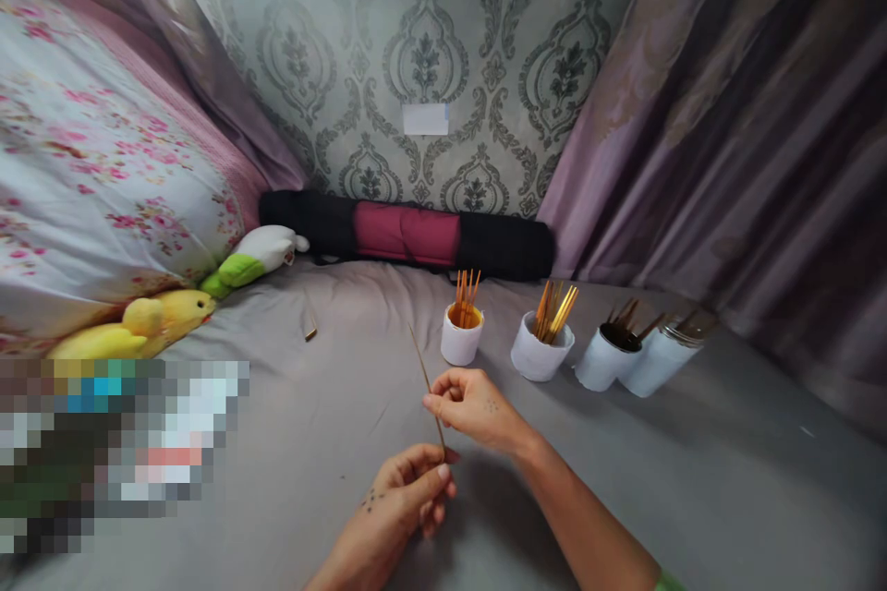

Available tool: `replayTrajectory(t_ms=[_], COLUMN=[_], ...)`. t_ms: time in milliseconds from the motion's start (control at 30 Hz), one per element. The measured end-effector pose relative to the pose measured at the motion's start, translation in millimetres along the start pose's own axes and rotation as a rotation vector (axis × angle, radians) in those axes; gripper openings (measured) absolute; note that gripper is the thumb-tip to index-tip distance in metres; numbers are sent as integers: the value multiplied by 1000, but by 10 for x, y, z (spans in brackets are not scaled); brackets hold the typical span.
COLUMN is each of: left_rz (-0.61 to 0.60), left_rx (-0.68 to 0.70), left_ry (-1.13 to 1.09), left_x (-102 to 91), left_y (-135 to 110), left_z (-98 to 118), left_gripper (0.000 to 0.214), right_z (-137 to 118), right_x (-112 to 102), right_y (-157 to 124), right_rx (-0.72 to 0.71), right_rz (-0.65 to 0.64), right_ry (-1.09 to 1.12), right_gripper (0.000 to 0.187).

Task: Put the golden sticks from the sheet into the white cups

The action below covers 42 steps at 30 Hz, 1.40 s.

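Observation:
A thin wooden stick (424,376) is held upright-tilted over the grey sheet. My right hand (471,406) pinches it near its middle with thumb and forefinger. My left hand (406,499), lower down, pinches the stick's bottom end. Behind the hands stands a row of white cups: one with orange sticks (462,332), one with yellow-brown sticks (541,343), one with dark sticks (608,355), and a tilted jar (663,355).
A grey sheet (693,480) covers the bed. A black and red rolled bag (408,235) lies by the wallpapered wall. Plush toys, yellow (145,323) and green-white (256,257), rest by a floral pillow (90,166). Curtains hang at right. A small stick piece (310,331) lies loose.

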State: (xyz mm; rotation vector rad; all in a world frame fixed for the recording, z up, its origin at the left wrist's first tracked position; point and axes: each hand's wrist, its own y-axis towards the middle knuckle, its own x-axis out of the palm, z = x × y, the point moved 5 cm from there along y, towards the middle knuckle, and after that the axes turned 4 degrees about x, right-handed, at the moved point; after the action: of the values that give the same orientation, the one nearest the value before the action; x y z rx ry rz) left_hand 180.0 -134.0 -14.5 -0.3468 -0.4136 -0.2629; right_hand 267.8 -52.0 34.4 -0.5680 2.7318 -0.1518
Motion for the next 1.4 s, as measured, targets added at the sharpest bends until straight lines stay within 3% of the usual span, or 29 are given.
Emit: replayTrajectory(t_ms=[333, 500, 900, 1100, 1400], left_rz=[59, 95, 139, 106, 101], left_rx=[-8, -16, -31, -32, -24], left_ry=[-215, -305, -346, -346, -365], left_x=[-97, -138, -194, -187, -184], left_y=[75, 70, 57, 49, 22], left_z=[-20, 2, 6, 8, 23], left_gripper=[24, 28, 36, 34, 30], right_z=[-145, -117, -87, -219, -363], right_x=[-60, -108, -251, -468, -726], right_y=[-106, -93, 17, 64, 51], right_rx=[-230, -267, -205, -148, -199], right_rz=[127, 136, 131, 267, 395], right_ry=[-259, -292, -120, 20, 94], right_gripper=[14, 14, 13, 20, 25])
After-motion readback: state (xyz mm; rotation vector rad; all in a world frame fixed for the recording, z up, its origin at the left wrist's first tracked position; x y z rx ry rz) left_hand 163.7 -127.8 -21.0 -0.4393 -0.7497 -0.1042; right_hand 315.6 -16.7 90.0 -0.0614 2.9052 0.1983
